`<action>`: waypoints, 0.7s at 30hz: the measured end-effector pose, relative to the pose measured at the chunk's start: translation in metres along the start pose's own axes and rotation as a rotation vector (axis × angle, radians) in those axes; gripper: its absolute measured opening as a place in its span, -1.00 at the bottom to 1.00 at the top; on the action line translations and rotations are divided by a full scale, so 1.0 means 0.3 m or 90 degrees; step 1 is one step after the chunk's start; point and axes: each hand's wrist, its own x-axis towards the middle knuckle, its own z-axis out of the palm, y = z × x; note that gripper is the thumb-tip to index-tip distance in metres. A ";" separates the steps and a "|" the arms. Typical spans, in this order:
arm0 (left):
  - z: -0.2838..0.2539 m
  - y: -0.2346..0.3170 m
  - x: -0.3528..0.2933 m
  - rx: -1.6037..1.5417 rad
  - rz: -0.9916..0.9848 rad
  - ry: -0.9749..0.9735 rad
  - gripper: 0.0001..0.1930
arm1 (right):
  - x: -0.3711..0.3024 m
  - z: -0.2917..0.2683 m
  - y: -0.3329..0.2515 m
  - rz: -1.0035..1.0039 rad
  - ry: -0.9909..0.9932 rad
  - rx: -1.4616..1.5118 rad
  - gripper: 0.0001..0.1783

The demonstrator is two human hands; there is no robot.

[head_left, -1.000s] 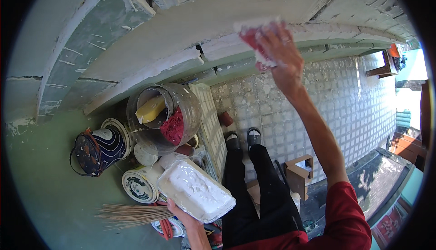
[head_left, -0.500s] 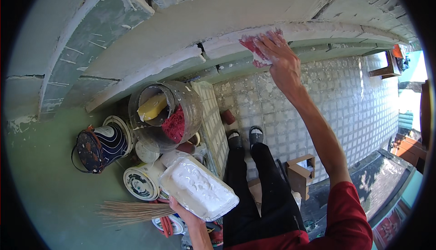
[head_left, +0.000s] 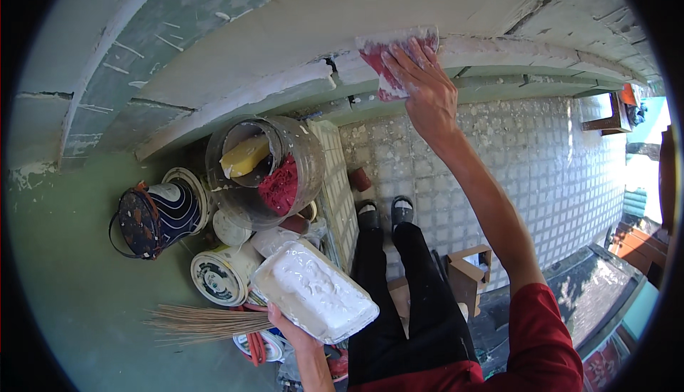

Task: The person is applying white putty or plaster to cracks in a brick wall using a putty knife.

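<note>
My right hand (head_left: 426,87) is closed on a flat red putty spreader (head_left: 375,56) smeared with white. The fingers lie along its face, and it presses against the pale ledge edge of the wall (head_left: 484,49). My left hand (head_left: 291,328) grips the lower left rim of a rectangular white tub (head_left: 269,276). Thick white putty (head_left: 313,289) with a rough, scooped surface fills it. The tub is held over my left thigh, its fingers mostly hidden underneath.
A clear bucket (head_left: 306,146) with a yellow sponge (head_left: 244,155) and red cloth (head_left: 279,185) stands at left. Nearby are paint buckets (head_left: 217,276), a twig broom (head_left: 192,321) and a cardboard box (head_left: 467,278). A brown cup-like piece (head_left: 360,179) lies on the tiled floor (head_left: 499,150).
My right hand and the red spreader have moved a little left along the ledge, and the spreader now shows flatter and wider. The tub in my left hand has barely shifted.
</note>
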 end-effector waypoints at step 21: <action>-0.065 -0.019 0.028 0.005 -0.008 0.041 -0.31 | 0.052 0.120 -0.086 0.482 0.376 0.225 -0.31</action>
